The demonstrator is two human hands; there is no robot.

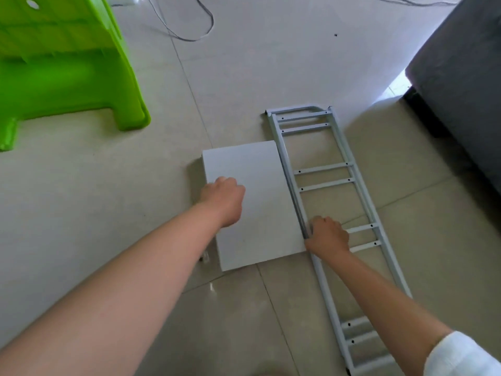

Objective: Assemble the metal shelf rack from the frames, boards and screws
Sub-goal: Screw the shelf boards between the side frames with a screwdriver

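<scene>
On the tiled floor, my left hand (223, 200) curls over the left edge of the white board (254, 204), which lies against the metal frame (325, 185); my right hand (328, 236) grips the frame's near rail. If either grip loosens, the board could slide out of line with the screw holes.

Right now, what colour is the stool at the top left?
Bright green plastic stool, seen in the head view, standing on the tiled floor.
</scene>
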